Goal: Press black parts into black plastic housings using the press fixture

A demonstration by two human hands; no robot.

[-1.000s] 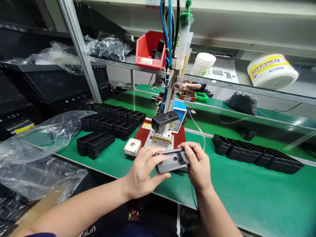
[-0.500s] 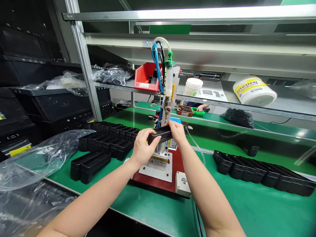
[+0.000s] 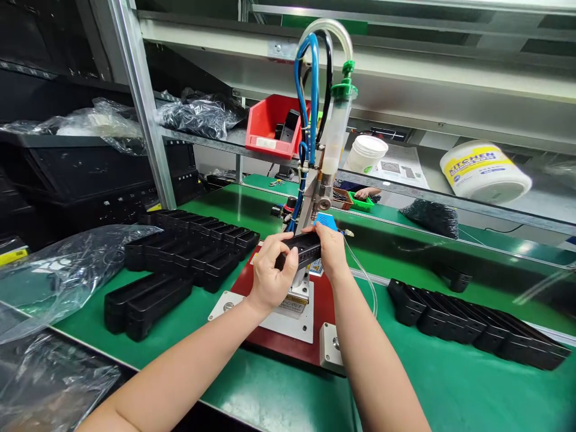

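Between my hands is a long black plastic housing (image 3: 308,251), held under the nozzle of a dispensing machine (image 3: 324,201). My left hand (image 3: 273,270) is closed on its left end, with thumb in front and fingers behind. My right hand (image 3: 330,249) grips the right end, fingertips near the top edge by the nozzle. The machine carries a clear syringe (image 3: 338,123) with a green cap and stands on a dark red base (image 3: 265,336). Whether the nozzle tip touches the housing is hidden by my fingers.
Rows of black housings (image 3: 189,246) lie on the left of the green bench, and another row (image 3: 477,324) on the right. Button boxes (image 3: 332,347) flank the base. Above stands a shelf with a red bin (image 3: 274,127) and white tubs (image 3: 486,171). Behind, another person's hand (image 3: 366,192) shows.
My view has moved closer and tilted, so the machine looks larger and leaning. Both hands still hold the housing at the nozzle, with its upper side turned slightly more toward me.
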